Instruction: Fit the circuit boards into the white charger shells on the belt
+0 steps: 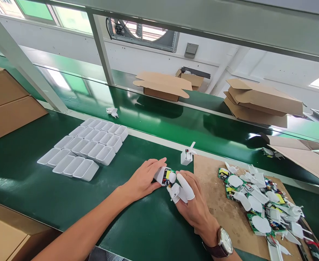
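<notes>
My left hand [145, 178] is closed on a small white plastic case [159, 175], lying on its side just above the green bench. My right hand [196, 201] grips a small circuit board [170, 176] with yellow and black parts and a white pad, at the case's open end. The board appears partly inside the case. White covers [185, 186] sit on some right-hand fingers, and a white plug part [179, 192] is among them; how it joins the board is hidden. Beyond the hands stands another white case [186, 157] with a white piece sticking out.
Rows of open white cases [85, 145] stand at left. Loose circuit boards with white plug parts [260, 203] are heaped on a brown board [216, 203] at right. A green conveyor belt [154, 123] runs behind, with cardboard boxes [262, 98] beyond. Another carton [12, 232] is near left.
</notes>
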`<state>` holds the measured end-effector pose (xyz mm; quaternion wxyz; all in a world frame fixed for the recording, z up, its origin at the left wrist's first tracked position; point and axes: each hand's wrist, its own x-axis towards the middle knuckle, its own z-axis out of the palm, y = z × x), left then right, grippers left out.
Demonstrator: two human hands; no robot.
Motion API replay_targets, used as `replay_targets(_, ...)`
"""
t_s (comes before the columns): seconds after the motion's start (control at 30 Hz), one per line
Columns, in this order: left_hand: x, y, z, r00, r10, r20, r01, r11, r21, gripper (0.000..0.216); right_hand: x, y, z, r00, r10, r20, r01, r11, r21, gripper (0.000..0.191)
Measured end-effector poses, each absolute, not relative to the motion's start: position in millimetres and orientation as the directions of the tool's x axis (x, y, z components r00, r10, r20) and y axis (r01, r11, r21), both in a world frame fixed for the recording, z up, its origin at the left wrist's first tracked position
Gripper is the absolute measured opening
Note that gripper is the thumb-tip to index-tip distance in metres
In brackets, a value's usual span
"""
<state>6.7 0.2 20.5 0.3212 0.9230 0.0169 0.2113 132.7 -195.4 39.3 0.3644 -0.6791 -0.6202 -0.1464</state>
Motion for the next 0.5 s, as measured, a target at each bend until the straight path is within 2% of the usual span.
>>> replay_targets(0.17,6.0,-2.8,22.6,0.920,0.156,0.361,-0.117,-0.767,0.631,0.073,132.3,-195.6,40.7,0.176,0.751,0.636,0.952,0.034,-0.304,0.071)
replay_targets(0.37,2.8,-7.1,28.6,0.983,0.099,0.156,-0.072,-0.576,0.814,0.076,138.0,-195.8,45.2,0.216,0.774,0.595,0.913,0.057,-0.405,0.075)
replay_targets(0.5,4.2,-9.5,30.4,0.953,0.209,0.220,-0.108,-0.441,0.891,0.075,139.1,-192.9,40.9,0.278,0.766,0.579,0.890,0.022,-0.456,0.055)
